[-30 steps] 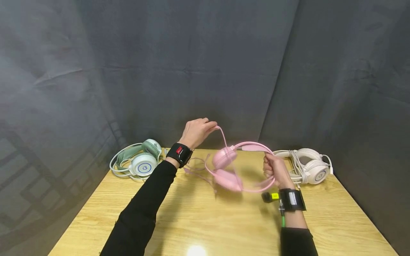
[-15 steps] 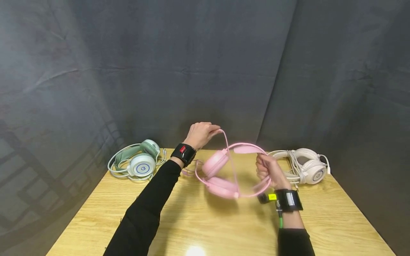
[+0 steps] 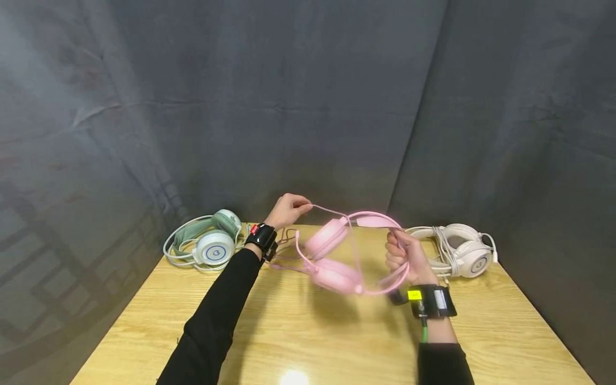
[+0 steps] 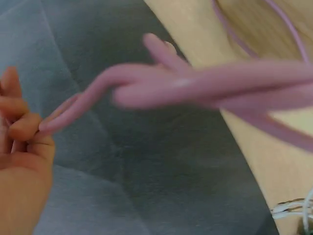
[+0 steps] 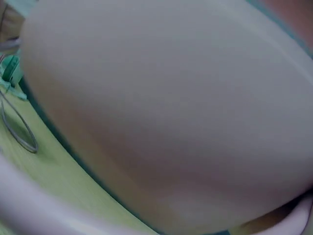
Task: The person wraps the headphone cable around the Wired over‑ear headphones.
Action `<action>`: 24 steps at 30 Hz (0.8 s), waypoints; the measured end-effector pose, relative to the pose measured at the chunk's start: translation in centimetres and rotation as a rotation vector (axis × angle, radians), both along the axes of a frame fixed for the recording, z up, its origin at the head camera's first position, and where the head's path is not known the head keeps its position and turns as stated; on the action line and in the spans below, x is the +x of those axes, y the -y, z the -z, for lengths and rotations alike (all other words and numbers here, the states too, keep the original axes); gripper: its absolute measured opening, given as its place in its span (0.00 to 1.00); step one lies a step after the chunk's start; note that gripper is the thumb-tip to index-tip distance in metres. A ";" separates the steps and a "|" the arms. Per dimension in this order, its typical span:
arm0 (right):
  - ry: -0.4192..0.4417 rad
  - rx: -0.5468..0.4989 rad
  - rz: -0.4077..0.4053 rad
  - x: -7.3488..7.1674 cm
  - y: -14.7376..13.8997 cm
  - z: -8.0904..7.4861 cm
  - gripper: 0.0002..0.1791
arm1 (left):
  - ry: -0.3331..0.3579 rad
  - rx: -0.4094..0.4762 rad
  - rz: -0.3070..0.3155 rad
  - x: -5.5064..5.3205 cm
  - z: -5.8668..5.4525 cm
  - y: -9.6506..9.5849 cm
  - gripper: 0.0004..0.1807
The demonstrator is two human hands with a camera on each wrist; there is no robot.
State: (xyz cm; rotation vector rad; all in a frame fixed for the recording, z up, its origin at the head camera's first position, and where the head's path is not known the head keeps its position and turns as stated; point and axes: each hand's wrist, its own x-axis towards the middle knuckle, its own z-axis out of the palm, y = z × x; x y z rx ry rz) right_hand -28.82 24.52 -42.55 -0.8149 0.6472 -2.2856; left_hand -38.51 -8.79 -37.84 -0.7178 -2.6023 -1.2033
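My right hand (image 3: pixel 408 256) grips the headband of a pink headset (image 3: pixel 332 275), held above the table with its ear cups and curved microphone arm facing left. My left hand (image 3: pixel 287 210) pinches the headset's pink cable (image 3: pixel 327 209) at the upper left. From there the cable runs to the near ear cups and hangs down across them. In the left wrist view, fingertips (image 4: pixel 32 127) hold the cable end, and blurred pink strands (image 4: pixel 195 88) cross the middle. A large pale surface (image 5: pixel 166 112), apparently the headband pad, fills the right wrist view and hides my fingers.
A white-and-green headset (image 3: pixel 212 247) lies at the table's back left. At the back right lies a white headset (image 3: pixel 469 255) with its cable wound round the headband. Loose cable strands (image 3: pixel 284 256) trail left of the pink cups. A dark curtain (image 3: pixel 289 107) hangs behind the wooden table (image 3: pixel 313 342).
My left hand has moved left and slightly down, drawing the cable flatter between it and the headset. The pink headset and my right hand have shifted a little left since one second ago.
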 end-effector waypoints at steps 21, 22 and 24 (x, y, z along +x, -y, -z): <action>0.169 -0.187 -0.192 -1.0 -1.4 0.7 0.27 | 0.080 0.056 -0.060 -0.1 5.1 -0.2 0.14; 0.178 -0.185 -0.196 -0.9 -1.3 0.7 0.27 | 0.079 0.080 -0.079 -0.1 5.3 -0.5 0.13; 0.193 -0.185 -0.206 -0.8 -1.1 0.6 0.26 | 0.067 0.104 -0.120 -0.2 5.7 -1.1 0.11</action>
